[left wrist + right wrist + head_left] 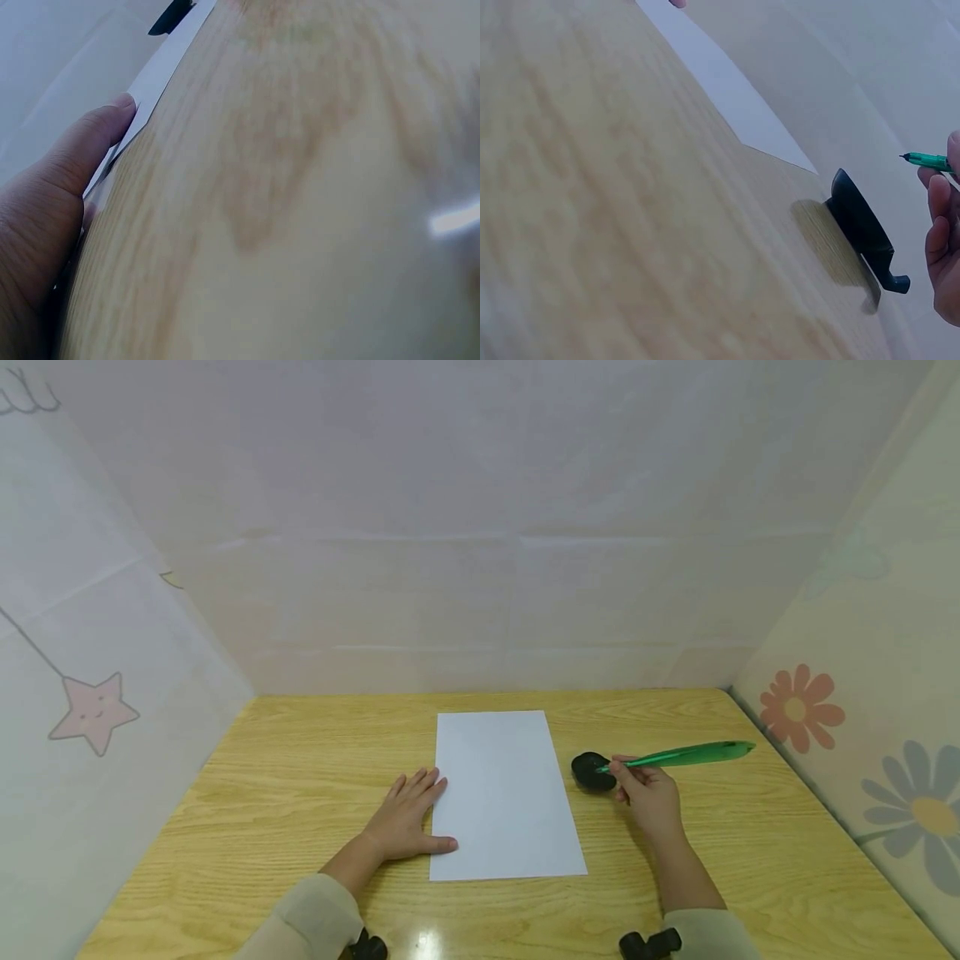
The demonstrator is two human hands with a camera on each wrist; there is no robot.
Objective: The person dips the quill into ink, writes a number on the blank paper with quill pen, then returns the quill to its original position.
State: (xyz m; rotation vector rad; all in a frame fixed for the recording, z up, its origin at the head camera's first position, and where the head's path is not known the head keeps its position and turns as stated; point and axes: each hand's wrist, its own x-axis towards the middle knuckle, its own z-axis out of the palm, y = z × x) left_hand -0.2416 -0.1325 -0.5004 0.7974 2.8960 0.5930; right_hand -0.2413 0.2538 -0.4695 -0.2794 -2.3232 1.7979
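Observation:
A blank white sheet of paper (504, 802) lies upright in front of me on the wooden table. My left hand (405, 822), fingers spread, rests on the sheet's left edge; in the left wrist view its thumb (97, 135) lies along the paper's border. Right of the sheet, my right hand (654, 802) pinches a green pen (697, 754) with a long leaf-shaped tail. Its dark tip (904, 157) points left and overlaps a black rounded stand (588, 771) in the head view. The right wrist view shows that stand (861, 225) on the table with a short bent stub.
Table surface (300, 760) runs around the sheet on all sides. A pale cloth backdrop (480, 568) rises behind the table, with side panels carrying a pink star (94, 713) on the left and flowers (801, 708) on the right.

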